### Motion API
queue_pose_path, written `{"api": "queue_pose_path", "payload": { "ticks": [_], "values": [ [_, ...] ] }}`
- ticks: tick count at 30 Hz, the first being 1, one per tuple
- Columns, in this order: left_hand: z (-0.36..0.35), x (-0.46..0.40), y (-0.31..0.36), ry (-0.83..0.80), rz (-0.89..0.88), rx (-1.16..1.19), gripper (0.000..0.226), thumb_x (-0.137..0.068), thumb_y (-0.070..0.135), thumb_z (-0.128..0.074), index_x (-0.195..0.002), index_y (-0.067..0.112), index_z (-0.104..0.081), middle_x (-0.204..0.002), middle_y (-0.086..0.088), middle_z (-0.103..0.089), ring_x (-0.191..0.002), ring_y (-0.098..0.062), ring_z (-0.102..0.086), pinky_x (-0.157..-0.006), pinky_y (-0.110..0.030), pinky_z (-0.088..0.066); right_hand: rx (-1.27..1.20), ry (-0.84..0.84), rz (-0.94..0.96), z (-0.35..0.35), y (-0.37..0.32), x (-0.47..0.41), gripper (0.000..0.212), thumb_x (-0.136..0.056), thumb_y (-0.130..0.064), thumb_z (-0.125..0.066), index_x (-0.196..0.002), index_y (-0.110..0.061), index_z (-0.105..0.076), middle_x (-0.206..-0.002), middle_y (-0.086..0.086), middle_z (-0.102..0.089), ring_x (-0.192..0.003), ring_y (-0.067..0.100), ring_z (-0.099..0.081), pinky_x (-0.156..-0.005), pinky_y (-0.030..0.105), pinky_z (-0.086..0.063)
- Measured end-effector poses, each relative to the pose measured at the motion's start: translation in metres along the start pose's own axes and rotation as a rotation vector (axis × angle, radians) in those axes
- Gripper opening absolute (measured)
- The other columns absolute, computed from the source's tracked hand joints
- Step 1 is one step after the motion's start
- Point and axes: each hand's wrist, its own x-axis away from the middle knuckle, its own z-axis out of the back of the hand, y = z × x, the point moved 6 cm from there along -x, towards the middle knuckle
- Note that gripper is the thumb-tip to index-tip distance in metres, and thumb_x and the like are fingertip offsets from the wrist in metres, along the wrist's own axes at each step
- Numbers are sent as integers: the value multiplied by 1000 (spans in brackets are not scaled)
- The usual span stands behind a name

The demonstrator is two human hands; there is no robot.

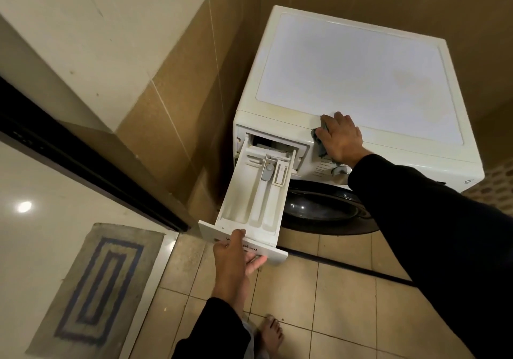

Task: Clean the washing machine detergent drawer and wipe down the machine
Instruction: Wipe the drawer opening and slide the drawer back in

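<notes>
**Drawer pulled out, cloth braced on top**

At centre frame in the head view, the drawer [251, 192] juts far out of the washer [361, 81], its rear end only just inside the slot and its front panel low over the floor tiles [333, 289]. The left hand [236, 256] grips that panel, thumb on top and fingers curled beneath, likely to carry the weight as the drawer comes free. Up at centre right, the right hand [342, 136] presses a grey cloth [320, 143] against the washer's front top edge, fingers spread over it; this probably steadies the machine against the pull. Three compartments show, faintly stained. Room to draw out lies toward the lower centre, where the tiles are bare apart from a bare foot [270, 336]. A wall [180, 108] stands close on the drawer's left, the dark door [319, 211] just beside it on the right. A mat [97, 289] lies lower left, well apart.
</notes>
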Motion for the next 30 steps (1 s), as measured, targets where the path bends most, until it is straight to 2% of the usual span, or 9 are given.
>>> {"api": "queue_pose_path", "payload": {
  "ticks": [10, 12, 14, 16, 18, 21, 23, 26, 30],
  "values": [
    [-16, -5, 4, 3, -36, 16, 33, -93, 21, -63, -122, 11, -49, -115, -17, -63, -96, -33, -69, -69, -42, -61, -31, 20, 4, 3, -3, 5, 70, -79, -58, -24, -127, -15, -50, -116, 12, -46, -112, 30, -41, -94, 43, -35],
    [-21, -5, 4, -31, -46, 34, 32, -93, 23, -63, -120, 11, -50, -113, -16, -65, -92, -31, -71, -67, -40, -62, -24, 15, 7, 2, -3, 3, 67, -82, -57, -26, -127, -15, -50, -117, 12, -46, -114, 30, -41, -96, 44, -35],
    [-28, -6, 5, -73, -70, 55, 38, -91, 25, -64, -124, 13, -48, -115, -14, -65, -92, -30, -72, -67, -40, -62, 6, 38, 18, 1, -3, 2, 55, -89, -51, -34, -126, -14, -50, -117, 11, -47, -114, 30, -42, -97, 44, -35],
    [-38, -10, 10, -115, -72, 75, 40, -93, 32, -61, -127, 16, -47, -117, -12, -64, -96, -30, -71, -73, -41, -61, 59, 119, 51, 1, -5, 6, 46, -93, -45, -36, -119, -12, -54, -112, 13, -50, -110, 34, -46, -92, 46, -39],
    [-44, -20, 17, -137, -64, 84, 36, -97, 41, -52, -126, 19, -48, -118, -11, -64, -98, -27, -70, -79, -44, -60, 149, 210, 94, 3, -7, 10, 52, -88, -46, -30, -110, -9, -58, -105, 15, -55, -101, 37, -51, -82, 46, -42],
    [-44, -38, 24, -187, -121, -86, 28, -103, 41, -39, -121, 24, -52, -120, -7, -66, -102, -22, -69, -82, -44, -59, 220, 256, 142, 9, -8, 6, 54, -84, -48, -30, -108, -11, -61, -104, 15, -59, -96, 39, -53, -76, 43, -40],
    [-39, -51, 23, -168, -144, -157, 24, -104, 37, -39, -121, 24, -51, -118, -6, -65, -101, -22, -69, -76, -39, -59, 204, 241, 128, 10, -4, 0, 51, -84, -50, -39, -114, -15, -61, -111, 14, -57, -102, 37, -49, -82, 43, -37],
    [-39, -65, 18, -147, -103, -120, 19, -101, 39, -44, -111, 27, -55, -113, -7, -67, -95, -21, -72, -69, -35, -57, 57, 265, 73, 7, 4, -1, 47, -83, -48, -47, -118, -20, -60, -119, 9, -53, -113, 33, -44, -95, 43, -31],
    [-51, -79, 9, -123, 3, 16, 33, -93, 41, -55, -118, 21, -58, -109, -6, -71, -94, -21, -73, -74, -36, -57, -5, 324, 120, 3, 5, 1, 45, -84, -43, -49, -121, -19, -58, -130, 9, -52, -128, 29, -42, -105, 44, -28]
  ]
}}
